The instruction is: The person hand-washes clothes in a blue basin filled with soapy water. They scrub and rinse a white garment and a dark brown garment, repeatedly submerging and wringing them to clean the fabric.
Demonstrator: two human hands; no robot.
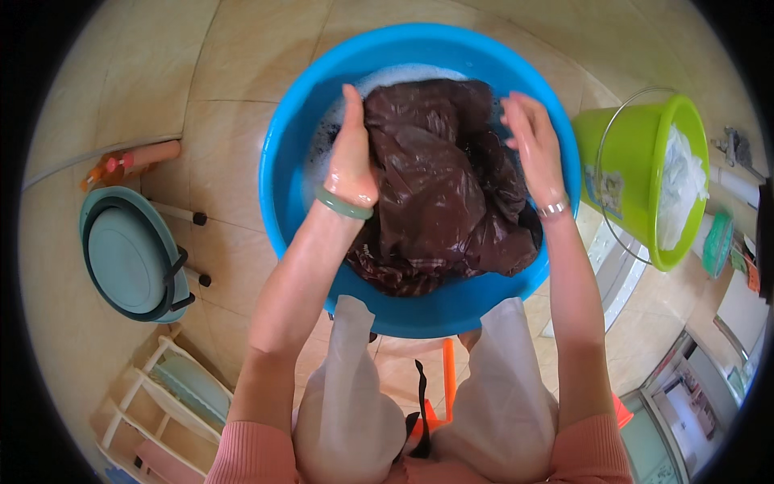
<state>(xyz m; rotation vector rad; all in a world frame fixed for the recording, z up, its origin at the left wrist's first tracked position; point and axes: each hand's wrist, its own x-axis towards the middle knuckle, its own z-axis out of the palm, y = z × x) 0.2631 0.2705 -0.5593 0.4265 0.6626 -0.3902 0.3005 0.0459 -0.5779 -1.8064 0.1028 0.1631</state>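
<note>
Brown cloth (435, 189) in blue basin (419, 316), left hand (352, 161) at ten o'clock, fingers' state unclear, right hand (538, 149) at two, fingers loosely spread.

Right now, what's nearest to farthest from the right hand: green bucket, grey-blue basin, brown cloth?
1. Brown cloth: in the blue tub, left of the right hand.
2. Green bucket: right of the tub.
3. Grey-blue basin: far left in the head view.
</note>
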